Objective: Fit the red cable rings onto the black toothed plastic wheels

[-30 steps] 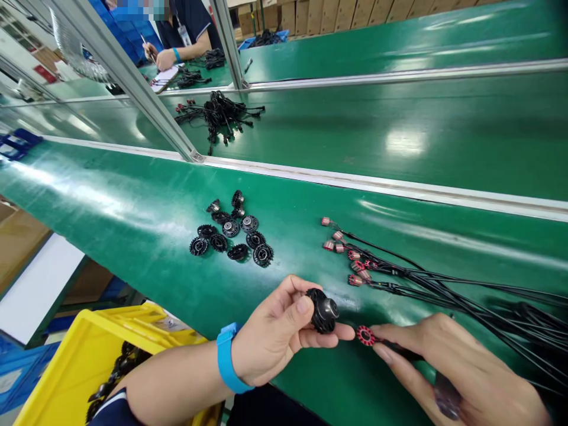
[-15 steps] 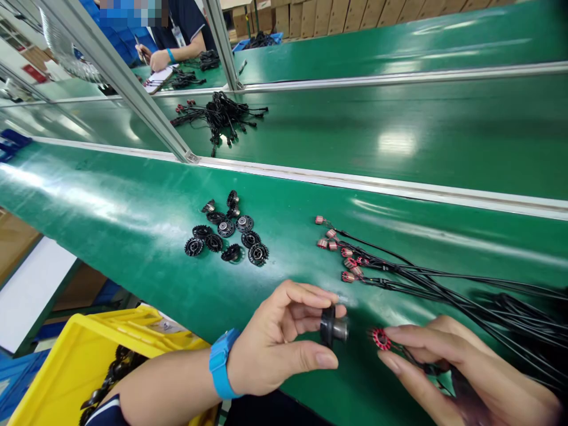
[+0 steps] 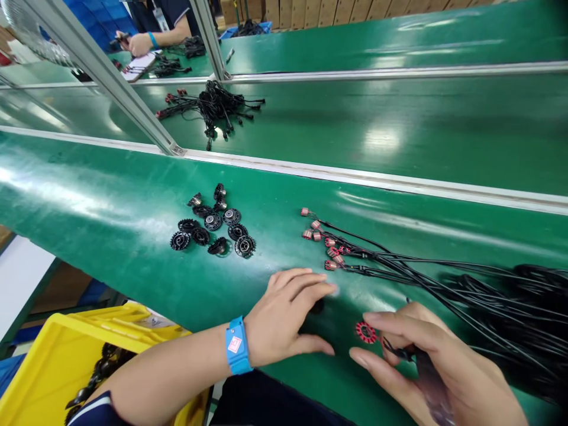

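My left hand [image 3: 284, 316] is turned palm down over the green bench. Its fingers curl over a black flanged part [image 3: 317, 306], which is mostly hidden beneath them, and the thumb stands apart. My right hand [image 3: 426, 355] pinches a wired coil, its red slotted ring [image 3: 366, 332] facing me at the fingertips. A black cable trails from the coil into the palm. Just beyond the hands lie several more red-and-copper coils [image 3: 331, 242] on black cables. Farther left sits a loose group of black toothed wheels with metal hubs [image 3: 213, 222].
A cable heap [image 3: 510, 319] covers the bench's right side. Another cable bundle [image 3: 217, 106] lies beyond the white rail [image 3: 310, 171]. A slanted metal post [image 3: 119, 89] rises at left. Below left stands a yellow bin [image 3: 39, 361] with black parts. A co-worker's hand [image 3: 139, 44] shows at the back.
My left hand has rolled palm down, so the black flanged part is now mostly hidden. My right hand has turned the coil's ring toward me. The view has shifted slightly right.
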